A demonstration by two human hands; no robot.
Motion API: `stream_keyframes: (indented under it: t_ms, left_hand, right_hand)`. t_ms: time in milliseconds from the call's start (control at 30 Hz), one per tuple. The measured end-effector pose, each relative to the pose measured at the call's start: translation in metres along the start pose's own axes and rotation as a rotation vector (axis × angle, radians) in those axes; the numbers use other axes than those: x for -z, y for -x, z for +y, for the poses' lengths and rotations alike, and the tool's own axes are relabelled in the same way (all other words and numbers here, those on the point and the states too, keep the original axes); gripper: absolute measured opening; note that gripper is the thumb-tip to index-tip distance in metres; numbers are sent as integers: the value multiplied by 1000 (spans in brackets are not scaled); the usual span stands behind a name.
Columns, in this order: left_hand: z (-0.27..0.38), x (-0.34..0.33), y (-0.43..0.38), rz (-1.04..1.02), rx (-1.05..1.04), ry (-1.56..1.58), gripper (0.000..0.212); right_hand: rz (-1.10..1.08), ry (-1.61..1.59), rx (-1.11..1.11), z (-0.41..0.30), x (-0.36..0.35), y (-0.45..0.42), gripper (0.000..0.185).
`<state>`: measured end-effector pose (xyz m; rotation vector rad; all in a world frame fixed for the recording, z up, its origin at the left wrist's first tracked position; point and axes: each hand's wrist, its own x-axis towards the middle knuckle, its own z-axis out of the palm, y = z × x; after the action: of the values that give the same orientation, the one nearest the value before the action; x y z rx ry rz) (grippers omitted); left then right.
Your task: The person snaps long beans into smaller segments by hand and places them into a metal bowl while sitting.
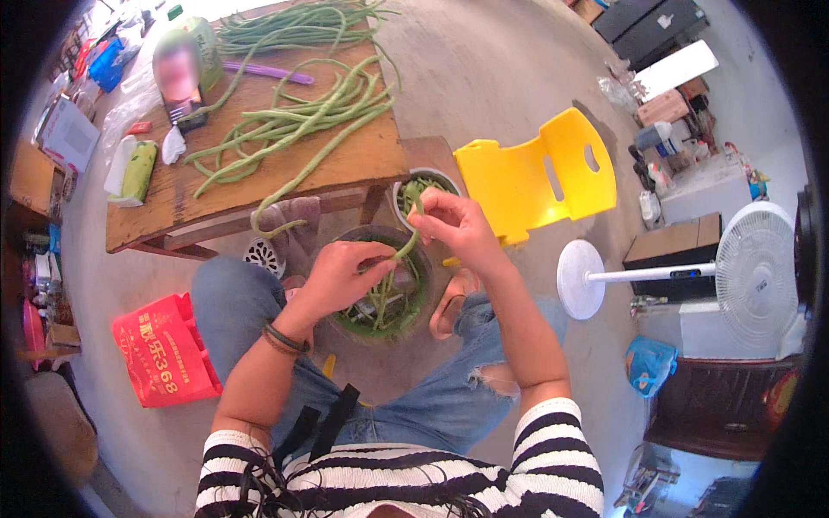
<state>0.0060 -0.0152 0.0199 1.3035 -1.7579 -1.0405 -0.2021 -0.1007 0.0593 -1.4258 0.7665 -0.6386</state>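
Between my hands runs a piece of green long bean. My left hand pinches its lower end above a round bin on the floor, in which bean bits lie. My right hand grips the upper end beside a white-rimmed bowl of short bean pieces. On the wooden table, loose long beans spread near the edge, one hanging over it. A thicker bundle of long beans lies farther back, with a purple-handled tool between.
A yellow plastic chair stands right of the bowl, and a white standing fan is farther right. A red bag sits on the floor at left. A phone leans against a green container on the table.
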Motion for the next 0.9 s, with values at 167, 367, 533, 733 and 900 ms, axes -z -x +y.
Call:
stream_keyframes:
  t_ms: [167,367,533,733,900]
  left_hand:
    - [-2,-4,1,140,-168,-87,14]
    - [13,-8,-2,347,-234,-300,18]
    - [13,-7,-2,506,-397,-428,20]
    - [16,1,6,497,-340,-301,17]
    - [8,5,7,413,-283,-136,14]
  right_hand:
    - [96,-85,23,4,18,11,12]
    - [75,-127,11,6,18,16,13]
    - [72,-180,93,10,9,14,14]
    - [100,-108,41,11,8,15,16]
    - [68,-274,35,18,12,13,16]
